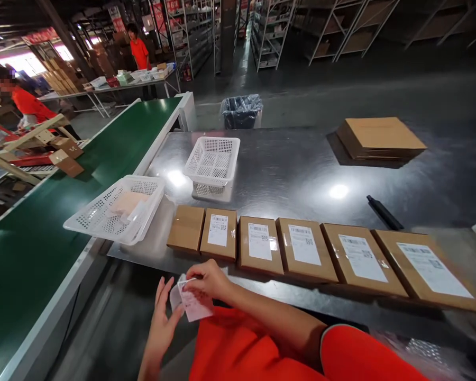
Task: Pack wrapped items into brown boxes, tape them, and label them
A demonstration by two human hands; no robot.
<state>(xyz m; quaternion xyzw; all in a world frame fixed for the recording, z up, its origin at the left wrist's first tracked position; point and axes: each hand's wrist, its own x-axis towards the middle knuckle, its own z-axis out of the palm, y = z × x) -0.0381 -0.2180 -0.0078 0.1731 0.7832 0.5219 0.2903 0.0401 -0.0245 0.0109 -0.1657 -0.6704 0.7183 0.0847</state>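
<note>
We have a printed white sheet (196, 304) just short of the table's near edge, in front of the red shirt. Our right hand (210, 278) pinches its top; our left hand (161, 323) has its fingers spread beside it — whether they touch it, we cannot tell.

Beyond it stands a row of six cartons. Five labelled cartons (305, 248) carry white labels on top; the leftmost carton (186, 227) shows none, so by our reading that one is left.

The row sits close to the near edge, with little margin in front and narrow gaps between cartons. To the left, a large basket (153, 211) overlaps the rail of the green belt (115, 143). The widest stretch of metal tabletop (281, 169) lies behind the row — between a small basket (234, 159) and a cardboard stack (384, 135), with a black tool (384, 212) nearer the cartons.
</note>
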